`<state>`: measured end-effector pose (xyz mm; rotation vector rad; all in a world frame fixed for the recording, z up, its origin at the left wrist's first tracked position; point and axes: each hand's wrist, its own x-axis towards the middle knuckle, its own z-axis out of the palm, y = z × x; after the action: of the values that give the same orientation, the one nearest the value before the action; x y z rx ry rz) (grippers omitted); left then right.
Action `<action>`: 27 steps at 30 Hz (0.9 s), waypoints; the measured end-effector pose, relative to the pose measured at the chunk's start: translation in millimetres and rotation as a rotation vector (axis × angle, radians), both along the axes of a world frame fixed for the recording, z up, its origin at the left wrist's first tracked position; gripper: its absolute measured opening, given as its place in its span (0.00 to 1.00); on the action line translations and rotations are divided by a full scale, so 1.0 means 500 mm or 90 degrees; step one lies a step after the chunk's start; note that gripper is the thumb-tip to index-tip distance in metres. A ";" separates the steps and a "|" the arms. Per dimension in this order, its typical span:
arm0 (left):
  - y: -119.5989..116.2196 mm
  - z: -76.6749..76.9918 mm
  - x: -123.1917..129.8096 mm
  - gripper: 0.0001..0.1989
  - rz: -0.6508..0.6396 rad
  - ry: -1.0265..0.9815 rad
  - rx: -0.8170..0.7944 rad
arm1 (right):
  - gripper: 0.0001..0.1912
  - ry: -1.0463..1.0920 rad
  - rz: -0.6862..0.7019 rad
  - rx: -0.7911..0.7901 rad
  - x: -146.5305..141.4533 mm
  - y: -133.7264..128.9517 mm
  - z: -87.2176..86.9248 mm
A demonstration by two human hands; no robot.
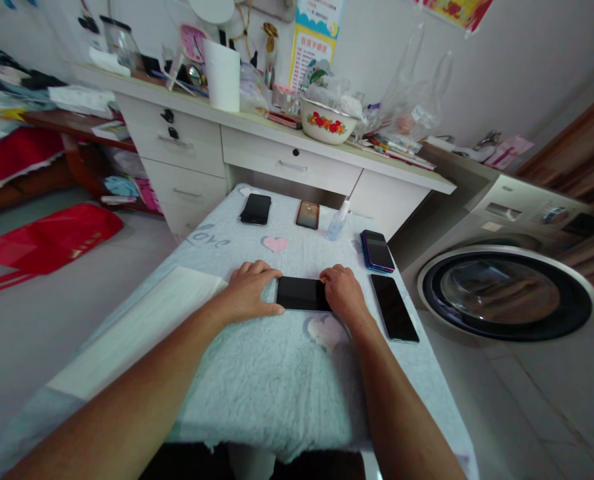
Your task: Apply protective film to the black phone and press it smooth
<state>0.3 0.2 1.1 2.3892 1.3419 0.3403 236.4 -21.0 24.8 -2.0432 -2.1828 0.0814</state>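
Left hand grips one end of the black smartphone; right hand, fingers curled, touches its other end. Phone lies flat on the tablecloth.

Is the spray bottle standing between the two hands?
No, the bottle stands beyond both hands, near the small brown phone; between the hands lies a black phone.

The phone has a glossy, smooth black screen; the tablecloth beneath looks like matt, slightly rough cloth.

Left hand and right hand bare; forearms bare.
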 end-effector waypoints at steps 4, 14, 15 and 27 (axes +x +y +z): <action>0.000 -0.004 0.000 0.38 0.002 -0.002 0.004 | 0.16 -0.003 0.028 0.001 -0.009 0.003 -0.005; 0.002 -0.004 0.001 0.38 0.005 -0.003 0.009 | 0.16 -0.002 0.104 0.016 -0.027 0.005 -0.013; 0.002 -0.004 0.001 0.38 0.003 -0.004 0.008 | 0.16 -0.002 0.105 0.014 -0.028 0.006 -0.013; -0.001 -0.002 0.000 0.37 0.004 -0.005 0.000 | 0.17 -0.028 0.037 -0.005 -0.006 0.001 0.001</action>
<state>0.2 0.0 0.2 2.3820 1.3470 0.3516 233.2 -20.5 25.3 -2.0047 -2.2713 0.0521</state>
